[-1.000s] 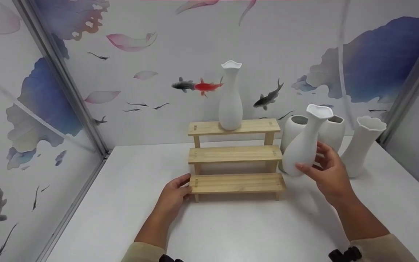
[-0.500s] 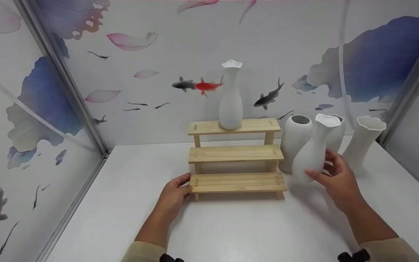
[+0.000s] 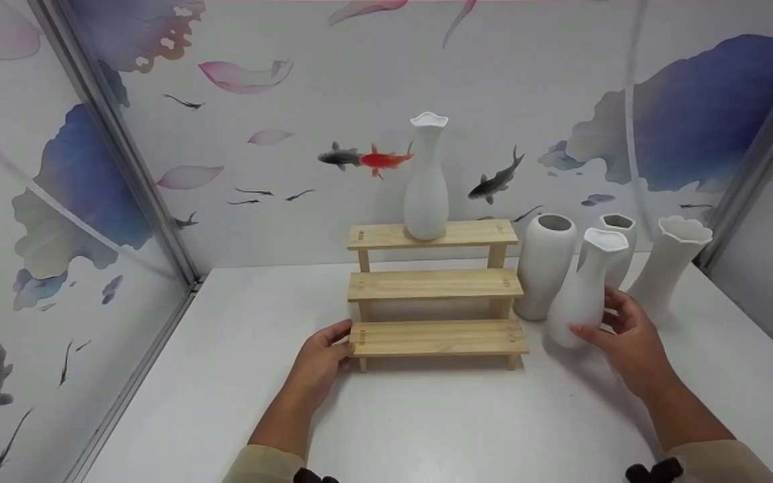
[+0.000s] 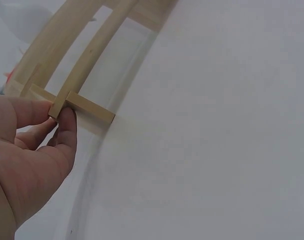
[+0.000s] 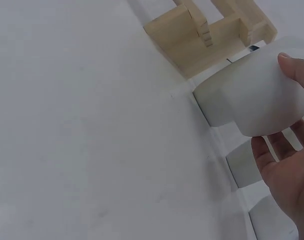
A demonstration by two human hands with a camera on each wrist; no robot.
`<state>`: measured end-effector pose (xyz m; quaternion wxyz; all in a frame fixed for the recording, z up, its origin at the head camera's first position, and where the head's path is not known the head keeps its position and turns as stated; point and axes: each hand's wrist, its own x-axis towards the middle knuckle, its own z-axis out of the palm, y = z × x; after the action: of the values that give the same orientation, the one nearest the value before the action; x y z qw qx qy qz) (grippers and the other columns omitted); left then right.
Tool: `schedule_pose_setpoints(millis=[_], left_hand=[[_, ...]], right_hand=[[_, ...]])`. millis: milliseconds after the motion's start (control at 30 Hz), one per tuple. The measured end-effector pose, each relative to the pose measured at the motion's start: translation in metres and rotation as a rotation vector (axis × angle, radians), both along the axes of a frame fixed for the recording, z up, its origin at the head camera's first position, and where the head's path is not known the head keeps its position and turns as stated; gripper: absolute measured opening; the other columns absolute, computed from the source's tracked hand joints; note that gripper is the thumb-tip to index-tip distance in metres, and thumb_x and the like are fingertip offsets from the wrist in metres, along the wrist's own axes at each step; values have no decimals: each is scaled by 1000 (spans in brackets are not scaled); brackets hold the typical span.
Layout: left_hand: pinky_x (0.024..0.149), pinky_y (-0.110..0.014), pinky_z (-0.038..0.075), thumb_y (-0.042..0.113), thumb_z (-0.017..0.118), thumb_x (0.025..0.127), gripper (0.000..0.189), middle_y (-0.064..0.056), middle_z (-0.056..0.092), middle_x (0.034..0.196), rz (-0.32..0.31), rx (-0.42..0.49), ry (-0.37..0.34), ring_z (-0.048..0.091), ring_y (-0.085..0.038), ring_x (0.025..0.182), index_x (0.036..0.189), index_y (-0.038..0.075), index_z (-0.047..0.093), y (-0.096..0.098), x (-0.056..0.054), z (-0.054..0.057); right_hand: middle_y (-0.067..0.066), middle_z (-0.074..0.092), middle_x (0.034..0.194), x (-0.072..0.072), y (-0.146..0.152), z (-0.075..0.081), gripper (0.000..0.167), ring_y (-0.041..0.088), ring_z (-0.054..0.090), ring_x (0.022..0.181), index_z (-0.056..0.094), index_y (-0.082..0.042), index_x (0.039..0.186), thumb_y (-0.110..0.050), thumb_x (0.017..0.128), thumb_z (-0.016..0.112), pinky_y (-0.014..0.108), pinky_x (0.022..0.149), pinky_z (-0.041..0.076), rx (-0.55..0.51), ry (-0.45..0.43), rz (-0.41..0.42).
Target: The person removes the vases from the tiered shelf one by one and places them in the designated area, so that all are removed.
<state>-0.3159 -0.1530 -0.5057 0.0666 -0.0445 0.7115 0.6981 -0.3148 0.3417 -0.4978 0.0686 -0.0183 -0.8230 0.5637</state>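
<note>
A three-tier wooden stand (image 3: 437, 337) is in the middle of the head view. My left hand (image 3: 316, 365) pinches the left end of its lowest board, thumb and fingers on either side, as the left wrist view also shows for the board (image 4: 84, 65). On the right, my right hand (image 3: 631, 349) grips a white flared-rim vase (image 3: 578, 312) round its rounded body. This vase leans slightly; whether its base touches the table cannot be told. Another white wavy-rimmed vase (image 3: 427, 201) stands upright on the top board.
Behind the held vase stand a white round-mouthed vase (image 3: 547, 268) and a partly hidden vase with an angular mouth (image 3: 621, 225). A scalloped-rim vase (image 3: 672, 268) stands farther right. Printed panels (image 3: 266, 201) with metal frame posts (image 3: 118, 147) border the white table (image 3: 252, 315).
My right hand has moved right and lower with the vase, away from the stand, uncovering the round-mouthed vase. My left hand and the stand stay in place.
</note>
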Motion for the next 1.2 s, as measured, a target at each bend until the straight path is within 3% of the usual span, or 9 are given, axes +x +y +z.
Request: schedule_pose_setpoints(millis=[300, 500, 700, 1033, 1133, 1200], left_hand=[[118, -44, 50, 5, 55, 106, 54, -17, 45, 167, 7, 14, -4, 59, -28, 143, 160, 2, 46, 0, 2, 1], [117, -44, 50, 5, 55, 106, 55, -18, 44, 167, 1, 2, -2, 59, -27, 142, 160, 1, 45, 0, 3, 1], [121, -46, 48, 6, 55, 107, 54, -17, 44, 167, 2, 6, -3, 57, -29, 146, 160, 2, 46, 1, 2, -1], [119, -45, 48, 5, 54, 107, 54, -18, 45, 167, 4, 11, -2, 56, -31, 146, 160, 1, 46, 2, 3, 2], [119, -45, 49, 5, 55, 107, 53, -18, 46, 167, 7, 14, -4, 57, -31, 146, 160, 2, 46, 2, 3, 3], [119, -45, 49, 5, 55, 107, 53, -18, 46, 167, 9, 12, -6, 57, -30, 145, 160, 2, 47, 2, 3, 2]], right_hand=[[13, 36, 170, -1, 8, -7, 111, 30, 42, 149, 23, -21, 171, -49, 86, 88, 12, 96, 47, 17, -56, 10], [10, 40, 161, -3, 12, -12, 105, 26, 45, 145, 28, -22, 168, -46, 86, 89, 20, 103, 45, 17, -85, 53], [8, 40, 160, -4, 15, -14, 104, 26, 45, 145, 27, -20, 167, -44, 87, 89, 19, 102, 46, 22, -86, 65], [13, 35, 166, -7, 15, -15, 112, 38, 39, 153, 22, -20, 170, -45, 85, 90, 59, 125, 37, -3, -120, 58], [13, 36, 165, -7, 15, -14, 108, 38, 40, 153, 23, -19, 170, -45, 88, 88, 53, 122, 41, 9, -112, 55], [12, 38, 163, -6, 16, -13, 103, 35, 43, 151, 26, -19, 170, -45, 90, 86, 39, 116, 45, 18, -102, 48]])
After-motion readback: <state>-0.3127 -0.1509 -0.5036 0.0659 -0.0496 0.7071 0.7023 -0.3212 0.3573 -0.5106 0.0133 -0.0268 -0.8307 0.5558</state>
